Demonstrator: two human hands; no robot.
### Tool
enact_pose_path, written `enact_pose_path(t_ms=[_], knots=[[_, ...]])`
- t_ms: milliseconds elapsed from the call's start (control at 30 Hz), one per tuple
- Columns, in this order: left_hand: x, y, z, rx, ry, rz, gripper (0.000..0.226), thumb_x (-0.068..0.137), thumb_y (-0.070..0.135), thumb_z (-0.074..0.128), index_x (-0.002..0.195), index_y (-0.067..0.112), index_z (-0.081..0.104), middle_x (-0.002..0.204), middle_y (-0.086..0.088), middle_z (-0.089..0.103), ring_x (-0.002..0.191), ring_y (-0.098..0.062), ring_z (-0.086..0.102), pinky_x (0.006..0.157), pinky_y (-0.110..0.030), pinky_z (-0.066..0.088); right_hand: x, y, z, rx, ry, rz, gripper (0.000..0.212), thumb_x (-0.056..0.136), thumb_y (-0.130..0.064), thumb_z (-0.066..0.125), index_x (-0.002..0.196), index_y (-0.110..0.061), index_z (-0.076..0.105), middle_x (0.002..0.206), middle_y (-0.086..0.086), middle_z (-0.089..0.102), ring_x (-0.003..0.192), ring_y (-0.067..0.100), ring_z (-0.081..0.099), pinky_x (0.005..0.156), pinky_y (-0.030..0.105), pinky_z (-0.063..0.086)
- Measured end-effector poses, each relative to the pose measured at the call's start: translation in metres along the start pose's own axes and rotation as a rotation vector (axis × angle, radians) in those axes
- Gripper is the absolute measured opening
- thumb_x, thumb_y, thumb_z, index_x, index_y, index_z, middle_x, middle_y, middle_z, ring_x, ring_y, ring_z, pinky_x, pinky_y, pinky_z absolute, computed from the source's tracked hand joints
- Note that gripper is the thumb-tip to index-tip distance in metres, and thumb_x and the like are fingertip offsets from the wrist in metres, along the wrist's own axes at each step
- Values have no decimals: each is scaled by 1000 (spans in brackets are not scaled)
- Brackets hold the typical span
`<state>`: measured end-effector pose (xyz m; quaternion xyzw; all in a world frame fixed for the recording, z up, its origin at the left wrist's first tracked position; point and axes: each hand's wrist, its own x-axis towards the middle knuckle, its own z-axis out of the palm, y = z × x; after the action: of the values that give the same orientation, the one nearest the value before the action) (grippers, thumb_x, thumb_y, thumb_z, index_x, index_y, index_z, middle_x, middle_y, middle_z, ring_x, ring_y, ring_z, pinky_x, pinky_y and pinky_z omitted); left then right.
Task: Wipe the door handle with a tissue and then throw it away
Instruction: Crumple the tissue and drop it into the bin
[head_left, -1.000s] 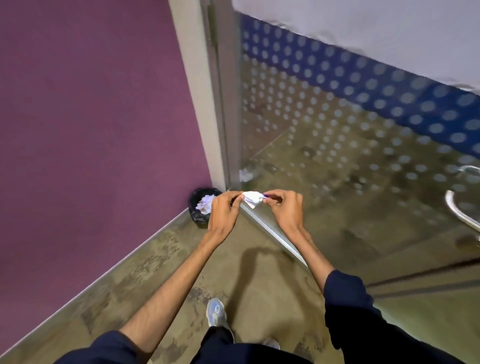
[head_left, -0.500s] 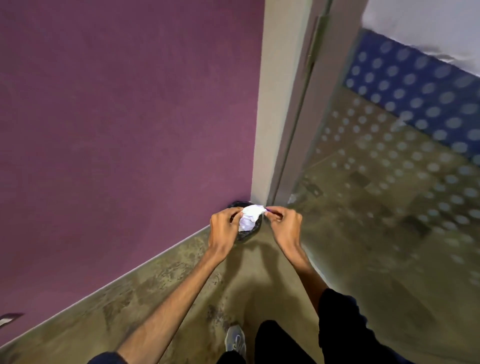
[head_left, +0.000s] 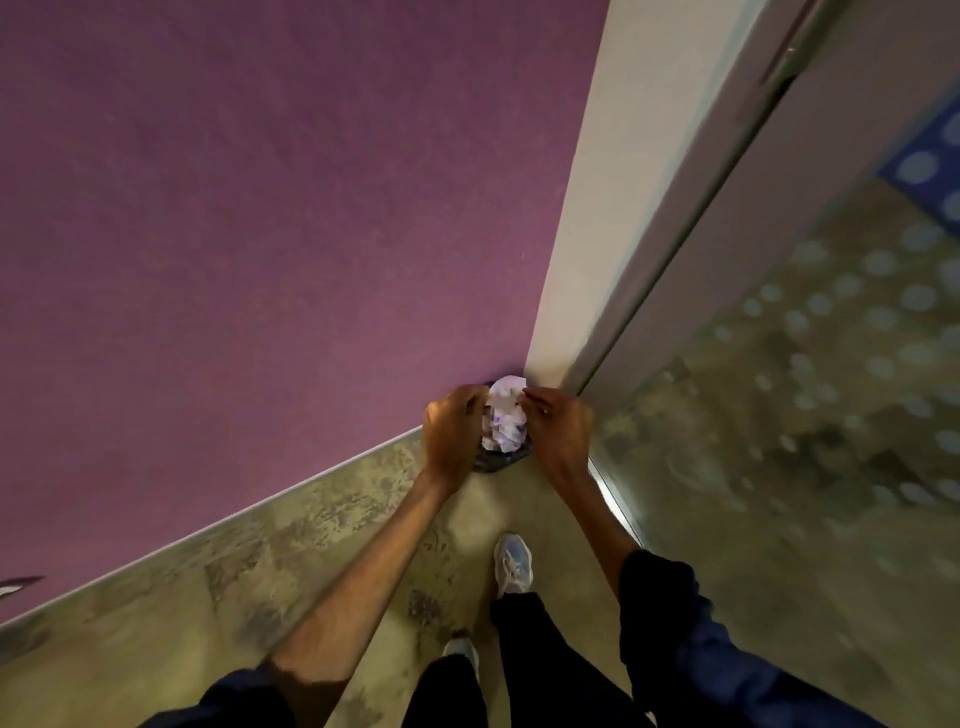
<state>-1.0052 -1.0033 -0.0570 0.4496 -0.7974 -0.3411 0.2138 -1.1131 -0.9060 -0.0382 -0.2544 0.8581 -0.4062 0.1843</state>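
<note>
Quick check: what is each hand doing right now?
Left hand: fingers closed on the tissue, above the bin.
Right hand: fingers pinching the same tissue from the other side.

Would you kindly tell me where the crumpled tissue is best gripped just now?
Probably at its upper edge, pinched from both sides, as the left hand and right hand do: the tissue is a soft crumpled wad, hanging over the black bin.
</note>
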Motion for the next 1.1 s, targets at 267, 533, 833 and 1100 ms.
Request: enact_pose_path(t_ms=[267,533,833,1100], knots=[[62,-13,54,112,-225,-86,40,98,8,51,136,21,49,102,-10,68,85,-22,61,77,-37,50,83,42,27,-244,-249,236,60,85,-9,58,141,-28,47,125,15,64,114,39,58,90,40,47],[64,-29,80,311,-343,-74,54,97,-2,47,149,8,36,156,-15,35,140,-34,41,107,-48,46,101,68,31,-277,-299,296,44,91,-17,52,135,-18,56,124,22,63,116,42,55,93,43,45],[76,-12,78,261,-313,-18,44,104,14,42,146,3,40,153,-18,40,145,-32,33,120,-44,31,106,51,39,-223,-280,205,40,95,-24,54,133,-15,56,121,19,66,115,38,58,91,40,47],[66,-8,63,292,-301,41,54,106,23,32,156,6,20,165,-16,14,155,-27,4,128,-44,2,88,30,30,-225,-219,120,44,94,-44,50,124,-13,60,125,17,61,117,33,57,91,39,48]])
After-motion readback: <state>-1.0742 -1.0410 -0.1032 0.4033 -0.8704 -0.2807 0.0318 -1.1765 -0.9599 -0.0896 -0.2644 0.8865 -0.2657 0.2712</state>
